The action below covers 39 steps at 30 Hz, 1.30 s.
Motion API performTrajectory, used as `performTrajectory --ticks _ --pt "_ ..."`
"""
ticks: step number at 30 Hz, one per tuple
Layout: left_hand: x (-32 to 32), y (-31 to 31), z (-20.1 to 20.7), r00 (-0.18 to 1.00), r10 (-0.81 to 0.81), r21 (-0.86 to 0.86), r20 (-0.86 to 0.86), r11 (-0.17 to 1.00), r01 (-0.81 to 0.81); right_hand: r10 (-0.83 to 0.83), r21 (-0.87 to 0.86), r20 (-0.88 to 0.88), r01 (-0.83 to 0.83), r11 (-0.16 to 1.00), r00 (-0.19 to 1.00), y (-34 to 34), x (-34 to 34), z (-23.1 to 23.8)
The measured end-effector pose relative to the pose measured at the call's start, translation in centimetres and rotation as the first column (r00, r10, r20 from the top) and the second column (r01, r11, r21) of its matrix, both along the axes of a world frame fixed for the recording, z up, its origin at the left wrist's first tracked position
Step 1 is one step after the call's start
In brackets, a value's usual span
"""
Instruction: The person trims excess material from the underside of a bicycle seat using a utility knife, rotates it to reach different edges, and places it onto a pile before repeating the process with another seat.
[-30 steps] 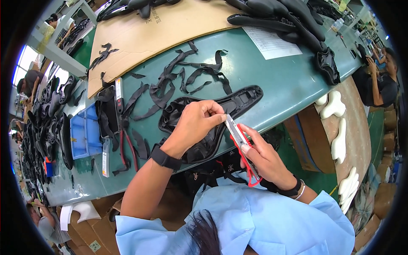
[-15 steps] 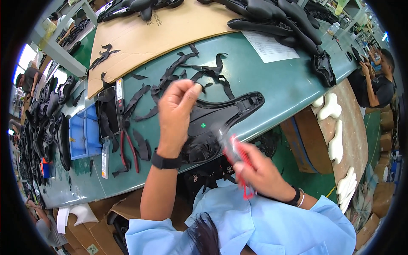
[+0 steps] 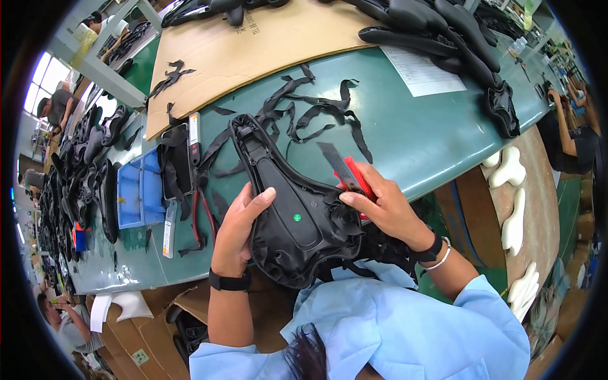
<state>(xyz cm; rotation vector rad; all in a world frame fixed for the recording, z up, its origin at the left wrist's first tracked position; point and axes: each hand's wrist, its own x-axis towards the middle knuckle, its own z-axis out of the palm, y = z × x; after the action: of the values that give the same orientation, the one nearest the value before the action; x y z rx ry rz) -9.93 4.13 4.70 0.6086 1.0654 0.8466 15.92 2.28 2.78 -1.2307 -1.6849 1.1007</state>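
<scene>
A black bicycle saddle (image 3: 288, 221) is tilted underside up at the table's front edge, its narrow nose pointing away to the upper left. A small green round sticker (image 3: 297, 217) sits on its base. My left hand (image 3: 239, 225) is closed on the saddle's left edge, thumb on top and fingers hidden beneath. In my right hand (image 3: 386, 206) is a red-handled utility knife (image 3: 354, 174), its grey blade out and pointing up and left. The right thumb lies by the saddle's right edge. Black fabric offcuts (image 3: 304, 104) lie scattered beyond the saddle.
To the left are a blue plastic bin (image 3: 139, 196), red-handled pliers (image 3: 206, 218) and a black tray (image 3: 174, 158). Cardboard (image 3: 266, 38) covers the far side. Saddles (image 3: 437, 38) and a paper sheet (image 3: 421, 69) lie at the far right. White foam pieces (image 3: 510, 168) rest on a side board.
The saddle has swung so its nose points up and left instead of right. My left hand has come down from above onto its edge. The knife has moved up to the saddle's right side.
</scene>
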Motion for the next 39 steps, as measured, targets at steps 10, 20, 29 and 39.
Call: performTrajectory --ticks 10,20,29,39 --pt "0.1 0.8 0.6 0.958 0.029 0.151 -0.284 0.988 0.014 0.051 0.323 0.738 -0.419 0.848 0.673 0.2 3.8 2.8" --pt "0.2 -0.2 0.1 0.921 0.087 0.201 -0.380 0.980 -0.009 0.149 0.146 0.801 -0.431 0.891 0.579 -2.6 3.3 2.6" --pt "0.7 -3.1 0.0 0.912 0.277 0.258 -0.302 0.945 -0.202 0.142 -0.005 0.735 -0.204 0.979 0.663 -7.9 2.2 2.0" --pt "2.6 -6.6 0.9 0.835 0.421 0.448 -0.355 0.860 -0.244 0.042 0.231 0.371 -0.136 0.963 0.928 -1.2 -3.1 1.9"
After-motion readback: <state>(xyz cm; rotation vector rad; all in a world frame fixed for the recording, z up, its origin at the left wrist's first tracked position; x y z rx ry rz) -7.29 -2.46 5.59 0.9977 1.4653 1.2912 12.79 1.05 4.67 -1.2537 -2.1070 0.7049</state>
